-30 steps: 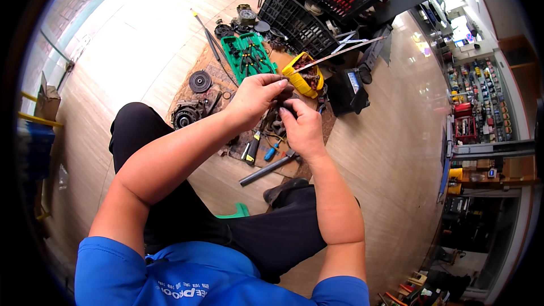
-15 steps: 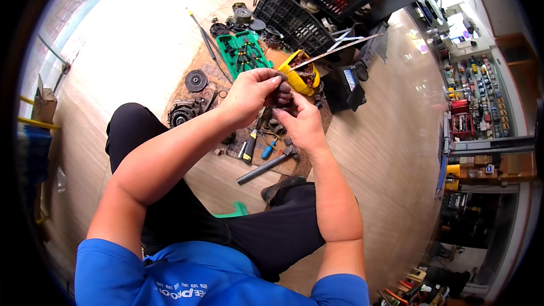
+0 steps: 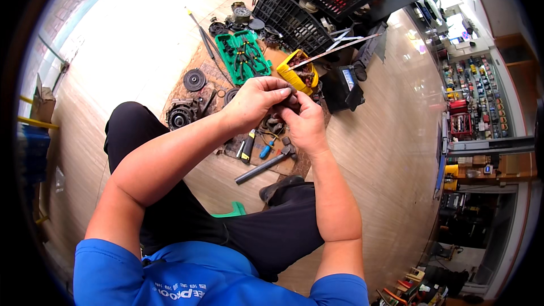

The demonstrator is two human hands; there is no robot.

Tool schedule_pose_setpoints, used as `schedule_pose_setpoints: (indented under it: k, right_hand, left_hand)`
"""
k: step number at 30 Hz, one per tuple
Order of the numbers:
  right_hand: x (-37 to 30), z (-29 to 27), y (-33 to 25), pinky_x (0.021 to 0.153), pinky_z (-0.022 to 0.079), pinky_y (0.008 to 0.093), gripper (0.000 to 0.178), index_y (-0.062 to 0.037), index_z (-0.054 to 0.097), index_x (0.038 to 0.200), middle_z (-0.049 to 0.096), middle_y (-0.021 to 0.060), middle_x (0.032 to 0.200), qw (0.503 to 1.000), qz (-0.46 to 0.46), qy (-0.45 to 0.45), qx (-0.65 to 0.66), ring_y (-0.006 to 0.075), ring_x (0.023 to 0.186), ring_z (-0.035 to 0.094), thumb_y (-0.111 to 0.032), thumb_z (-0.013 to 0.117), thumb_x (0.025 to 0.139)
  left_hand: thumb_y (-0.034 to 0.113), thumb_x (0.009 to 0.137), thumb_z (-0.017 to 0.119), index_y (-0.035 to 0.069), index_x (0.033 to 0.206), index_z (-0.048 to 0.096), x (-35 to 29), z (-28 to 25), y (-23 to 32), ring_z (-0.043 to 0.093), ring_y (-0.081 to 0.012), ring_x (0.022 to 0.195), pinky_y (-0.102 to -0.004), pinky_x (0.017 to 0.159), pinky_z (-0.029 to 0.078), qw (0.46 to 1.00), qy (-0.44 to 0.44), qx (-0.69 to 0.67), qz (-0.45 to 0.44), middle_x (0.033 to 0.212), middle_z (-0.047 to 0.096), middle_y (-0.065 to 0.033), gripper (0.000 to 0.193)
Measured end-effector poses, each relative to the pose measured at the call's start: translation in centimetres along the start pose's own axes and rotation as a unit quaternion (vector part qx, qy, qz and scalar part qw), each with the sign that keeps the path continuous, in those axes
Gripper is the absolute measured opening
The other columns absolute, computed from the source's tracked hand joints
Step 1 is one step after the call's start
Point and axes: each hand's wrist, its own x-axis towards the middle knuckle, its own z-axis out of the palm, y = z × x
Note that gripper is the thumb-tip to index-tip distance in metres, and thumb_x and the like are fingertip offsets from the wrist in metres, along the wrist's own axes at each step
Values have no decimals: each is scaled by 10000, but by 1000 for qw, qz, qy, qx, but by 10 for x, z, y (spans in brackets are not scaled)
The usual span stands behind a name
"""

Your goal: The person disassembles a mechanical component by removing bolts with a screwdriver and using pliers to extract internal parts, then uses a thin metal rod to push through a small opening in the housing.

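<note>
A green plastic tool case (image 3: 264, 69), a grey long-handled hammer (image 3: 263, 168) and round dark metal parts (image 3: 180, 117) are marking a workshop; grey-framed shelves (image 3: 490, 148) are holding, perhaps, stock (image 3: 477, 99).

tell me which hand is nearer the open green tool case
Left. In the picture, the left hand is just below the lower edge of the green tool case; the right hand is farther off, lower and to the right.

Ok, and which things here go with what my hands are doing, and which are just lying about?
Probably part of the job:
anything between left hand and right hand, too hidden to name
green tool case, open
hammer
blue screwdriver

Probably just lying about:
black crates
cardboard box at far left
</note>
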Motion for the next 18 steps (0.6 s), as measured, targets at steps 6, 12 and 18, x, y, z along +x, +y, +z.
schedule_pose_setpoints:
  k: [6, 12, 18]
  right_hand:
    - [2, 3, -4, 667, 534, 235, 175, 25, 611, 1065, 682, 39, 883, 1000, 16, -1, 22, 95, 746, 641, 13, 621, 891]
    - [2, -5, -4, 685, 543, 230, 279, 16, 573, 1183, 657, 25, 951, 990, 80, -55, 99, 91, 776, 637, -35, 629, 915]
    - [3, -5, 0, 539, 468, 196, 224, -16, 605, 1139, 647, 9, 855, 990, 77, -40, 108, 69, 626, 592, -96, 637, 933]
  left_hand:
    - [84, 974, 540, -55, 1120, 593, 0, -3, -3, 671, -209, 922, -308, 829, 549, 999, 5, 37, 12, 1009, 673, -137, 208]
    - [92, 964, 549, -30, 1081, 595, 0, -3, -3, 633, -129, 725, -259, 619, 523, 1000, 18, 2, 24, 909, 677, -84, 175]
    - [91, 977, 532, -21, 1042, 571, 1, -4, 0, 658, -196, 794, -324, 679, 564, 994, 12, -104, 20, 950, 654, -118, 136]
